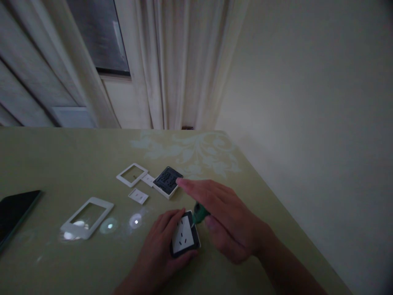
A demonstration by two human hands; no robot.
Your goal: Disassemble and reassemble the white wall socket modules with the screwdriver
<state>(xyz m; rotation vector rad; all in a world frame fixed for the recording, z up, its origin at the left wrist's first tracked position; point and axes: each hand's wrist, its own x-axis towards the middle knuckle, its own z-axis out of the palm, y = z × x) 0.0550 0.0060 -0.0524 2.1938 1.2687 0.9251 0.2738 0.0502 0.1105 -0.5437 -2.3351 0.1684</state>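
Note:
My left hand (162, 241) grips a wall socket (183, 237) by its sides, holding it tilted at the table. The socket has a white face with several dark slots and a dark border. Above its right edge, my right hand (230, 223) is closed around a screwdriver with a green handle (200, 213). The screwdriver's tip points at the socket's dark border; whether it sits in a screw is too small to tell. Just beyond my hands lies a second socket module (168, 180), dark side up on a white base.
Left of the second module are a white frame (132, 175) and a small white plate (138, 196). Another white frame (87, 218) lies nearer on the left. A dark flat device (16, 213) rests at the left edge. The table (76, 159) meets a wall on the right.

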